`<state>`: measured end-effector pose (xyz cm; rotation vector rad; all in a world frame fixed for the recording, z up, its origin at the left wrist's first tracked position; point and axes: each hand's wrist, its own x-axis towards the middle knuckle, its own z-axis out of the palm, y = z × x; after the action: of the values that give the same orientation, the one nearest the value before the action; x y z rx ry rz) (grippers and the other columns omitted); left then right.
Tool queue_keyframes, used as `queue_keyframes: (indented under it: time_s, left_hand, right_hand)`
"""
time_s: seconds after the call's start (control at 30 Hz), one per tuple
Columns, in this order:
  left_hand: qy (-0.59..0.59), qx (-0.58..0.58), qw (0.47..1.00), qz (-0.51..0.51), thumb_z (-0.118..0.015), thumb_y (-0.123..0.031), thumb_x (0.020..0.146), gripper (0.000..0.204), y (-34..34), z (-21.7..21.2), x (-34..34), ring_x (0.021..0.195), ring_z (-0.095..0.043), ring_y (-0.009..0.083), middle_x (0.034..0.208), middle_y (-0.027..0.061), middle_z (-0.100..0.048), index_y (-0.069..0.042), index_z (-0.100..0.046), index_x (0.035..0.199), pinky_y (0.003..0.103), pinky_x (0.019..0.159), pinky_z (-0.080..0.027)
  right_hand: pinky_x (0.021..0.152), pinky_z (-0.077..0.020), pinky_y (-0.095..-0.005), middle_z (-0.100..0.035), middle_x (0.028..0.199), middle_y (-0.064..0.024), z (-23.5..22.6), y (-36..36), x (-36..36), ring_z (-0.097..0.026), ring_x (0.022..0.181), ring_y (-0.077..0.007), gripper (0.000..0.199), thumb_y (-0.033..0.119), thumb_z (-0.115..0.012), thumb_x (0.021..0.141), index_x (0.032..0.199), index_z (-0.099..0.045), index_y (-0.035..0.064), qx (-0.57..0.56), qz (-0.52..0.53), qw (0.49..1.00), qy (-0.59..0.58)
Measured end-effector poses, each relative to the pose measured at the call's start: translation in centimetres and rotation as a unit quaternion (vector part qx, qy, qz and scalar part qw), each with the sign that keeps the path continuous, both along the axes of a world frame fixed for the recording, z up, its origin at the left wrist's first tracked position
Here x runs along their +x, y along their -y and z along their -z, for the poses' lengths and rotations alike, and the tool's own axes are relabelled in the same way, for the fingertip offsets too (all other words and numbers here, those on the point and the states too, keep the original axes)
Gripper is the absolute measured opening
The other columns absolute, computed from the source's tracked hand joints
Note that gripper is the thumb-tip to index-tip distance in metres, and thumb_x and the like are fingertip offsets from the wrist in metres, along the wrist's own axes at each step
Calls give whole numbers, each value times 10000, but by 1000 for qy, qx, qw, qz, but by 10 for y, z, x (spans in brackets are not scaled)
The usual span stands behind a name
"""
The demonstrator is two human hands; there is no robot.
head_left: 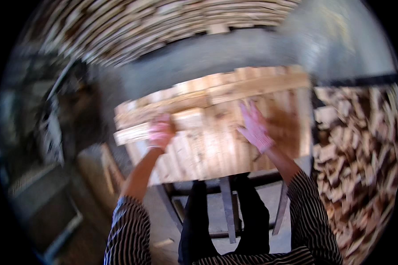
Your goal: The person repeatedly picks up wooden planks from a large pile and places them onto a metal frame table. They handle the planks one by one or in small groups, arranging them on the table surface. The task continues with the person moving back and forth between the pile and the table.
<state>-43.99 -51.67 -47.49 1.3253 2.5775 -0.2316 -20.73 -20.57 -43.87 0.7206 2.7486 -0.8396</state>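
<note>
A row of pale wooden boards (216, 152) lies side by side in front of me, on a metal-legged stand (227, 207). My left hand (161, 131), in a pink glove, is closed over a short wooden plank (188, 118) that lies crosswise on the boards; its fingertips are blurred. To the right, my right hand (255, 126), also gloved in pink, rests on the boards with its fingers spread and nothing in it. Beyond both hands, a longer wooden strip (261, 88) runs across the boards near their far ends.
A big stack of thin boards (177, 26) stands at the far side. On the right is a heap of wood offcuts (353, 168). Blurred dark equipment (40, 185) fills the left, with a loose wood piece (112, 168) leaning near it. My legs are close to the stand.
</note>
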Motion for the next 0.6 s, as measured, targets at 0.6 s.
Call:
queue_keyframes:
  time_s: [0.6]
  left_hand:
    - [124,28,988,-88,-587,-347,946,443,84,14,180,1284,-445,343,1329,119,-518,-204,-511,1358,498,1092,-363]
  right_hand:
    - [1040,-402,-544,-552,1358,-124,92,225,98,-497,1276,-346,422,354,-623,906,1319,-613,267,164,-157,972,-61]
